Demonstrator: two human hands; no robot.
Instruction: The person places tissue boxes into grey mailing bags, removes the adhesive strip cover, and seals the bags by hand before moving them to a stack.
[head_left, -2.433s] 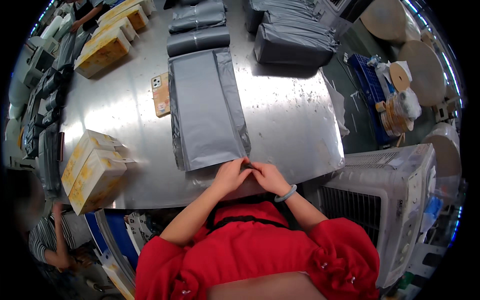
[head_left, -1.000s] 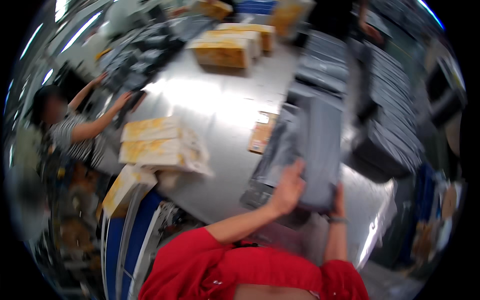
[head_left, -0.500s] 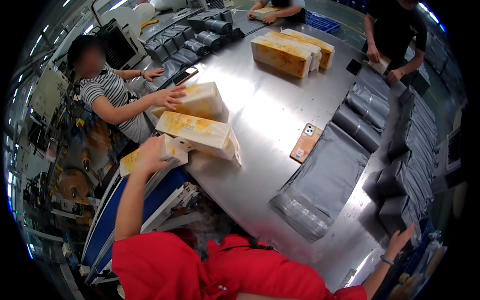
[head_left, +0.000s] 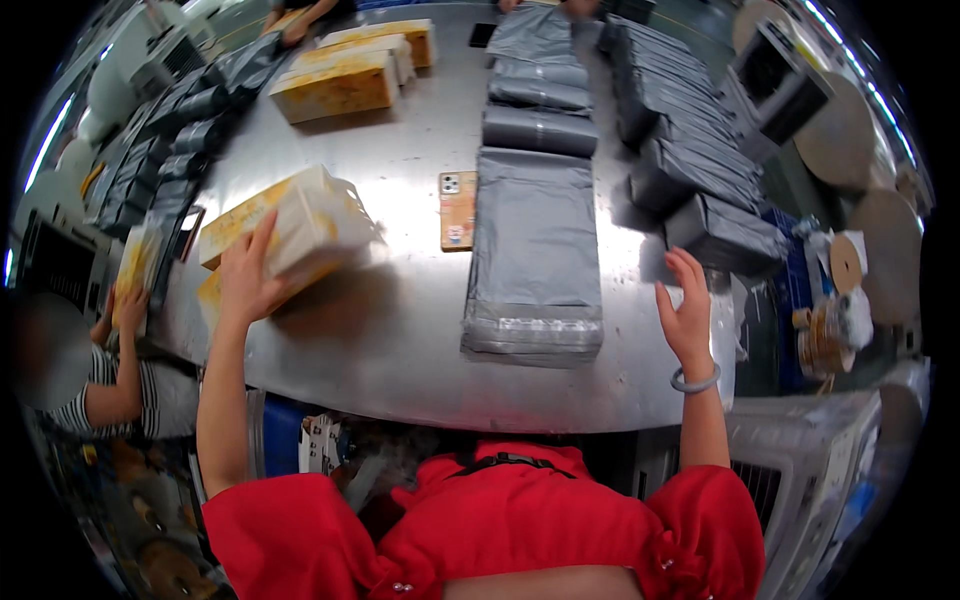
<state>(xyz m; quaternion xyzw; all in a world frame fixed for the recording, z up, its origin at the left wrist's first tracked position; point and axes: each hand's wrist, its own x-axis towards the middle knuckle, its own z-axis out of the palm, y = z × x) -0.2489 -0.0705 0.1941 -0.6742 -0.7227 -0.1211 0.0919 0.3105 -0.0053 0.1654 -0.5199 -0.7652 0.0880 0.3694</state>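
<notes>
Bare metal tabletop reflects the ceiling lights. Near its left edge, the left hand lies over tilted white-and-yellow packs; whether it grips firmly, I cannot tell. With a loose hold, their slant could let one slide off. By the right edge, the right hand is spread and empty beside a grey parcel, which a careless sweep might knock over the side.

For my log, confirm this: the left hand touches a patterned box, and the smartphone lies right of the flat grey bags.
Wrong side: the head view shows the smartphone left of the flat grey bags. The left hand does touch a patterned box.
</notes>
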